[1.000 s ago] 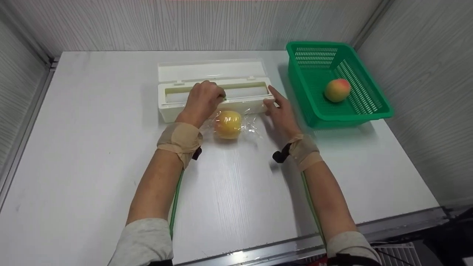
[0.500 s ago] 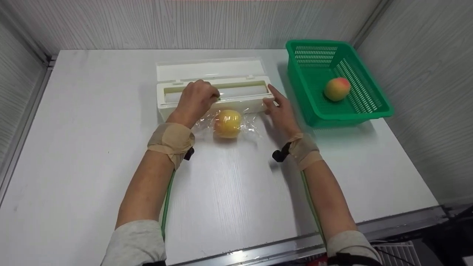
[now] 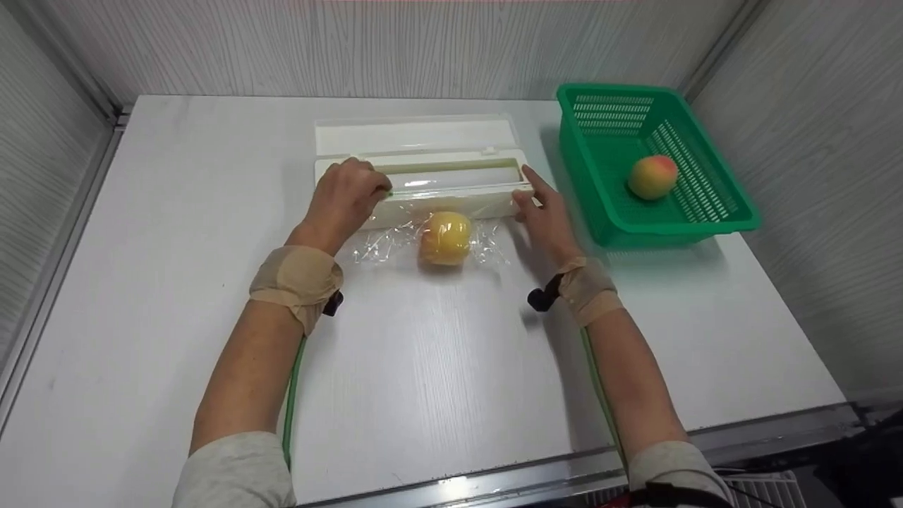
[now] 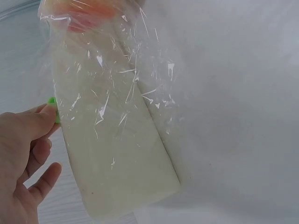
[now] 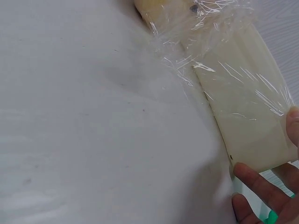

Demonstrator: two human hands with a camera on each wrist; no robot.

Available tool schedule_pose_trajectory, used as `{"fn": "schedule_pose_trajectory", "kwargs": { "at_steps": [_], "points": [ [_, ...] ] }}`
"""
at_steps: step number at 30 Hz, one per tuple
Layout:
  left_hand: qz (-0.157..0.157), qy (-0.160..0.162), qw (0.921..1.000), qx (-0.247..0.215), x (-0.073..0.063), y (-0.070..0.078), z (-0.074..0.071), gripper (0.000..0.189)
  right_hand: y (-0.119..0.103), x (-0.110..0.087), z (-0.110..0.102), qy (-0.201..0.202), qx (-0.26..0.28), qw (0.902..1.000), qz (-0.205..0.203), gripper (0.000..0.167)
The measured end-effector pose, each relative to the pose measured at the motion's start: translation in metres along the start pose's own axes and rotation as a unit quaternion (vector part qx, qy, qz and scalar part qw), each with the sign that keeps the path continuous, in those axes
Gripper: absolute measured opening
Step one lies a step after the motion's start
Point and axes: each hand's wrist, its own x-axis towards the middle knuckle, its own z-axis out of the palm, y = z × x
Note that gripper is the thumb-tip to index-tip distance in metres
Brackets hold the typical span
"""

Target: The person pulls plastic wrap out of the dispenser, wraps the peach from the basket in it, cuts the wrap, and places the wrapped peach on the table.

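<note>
A long white cling film dispenser (image 3: 451, 204) lies across the table, its lid (image 3: 416, 134) flipped back and the film roll showing inside. My left hand (image 3: 338, 201) pinches a small green slide cutter (image 4: 57, 115) at the dispenser's top front edge, towards its left end. With thumb and fingers, my right hand (image 3: 547, 222) grips the dispenser's right end. In front of the box sits a yellow-red fruit, like a peach (image 3: 446, 240), with clear cling film (image 3: 381, 243) over it. The film runs from the fruit up to the box front and lies crinkled on both sides.
A green plastic basket (image 3: 607, 212) stands to the right of the dispenser, with one more yellow-red fruit (image 3: 653, 177) in it. Grey panels (image 3: 423, 49) close off the table at the back and sides. A metal rail (image 3: 494, 480) runs along the front edge.
My left hand has slid left along the dispenser's edge with the green cutter, uncovering more of the roll and film. The right hand keeps its grip on the right end.
</note>
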Motion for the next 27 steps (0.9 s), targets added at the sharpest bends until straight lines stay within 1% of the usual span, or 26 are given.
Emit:
{"fn": "schedule_pose_trajectory", "kwargs": {
  "at_steps": [5,10,14,17,21,24,27],
  "points": [
    [0.004,0.008,1.0000,-0.003,-0.005,-0.006,0.000,0.011,-0.001,-0.002,-0.001,0.002,-0.013,0.9999,0.003,0.058],
    [0.003,0.004,1.0000,0.000,-0.007,-0.009,-0.003,0.012,-0.001,-0.002,0.000,-0.004,-0.003,1.0000,0.009,0.059],
    [0.007,0.002,0.9999,0.012,-0.008,-0.011,-0.009,0.013,-0.001,0.000,0.002,-0.003,0.011,0.9999,0.000,0.059],
    [0.011,0.011,0.9996,0.023,-0.010,-0.012,-0.013,0.012,0.000,0.001,0.003,-0.004,0.010,0.9998,-0.016,0.058],
    [0.016,0.020,0.9991,0.035,-0.015,-0.016,-0.017,0.013,0.001,0.002,0.003,-0.002,0.010,0.9997,-0.024,0.058],
    [0.013,0.022,0.9988,0.041,-0.019,-0.021,-0.019,0.012,0.002,0.002,0.002,-0.002,0.022,0.9996,-0.015,0.059],
    [-0.002,0.026,0.9987,0.043,-0.024,-0.027,-0.022,0.012,0.003,0.001,-0.001,-0.001,0.020,0.9998,-0.009,0.059]
  ]
}}
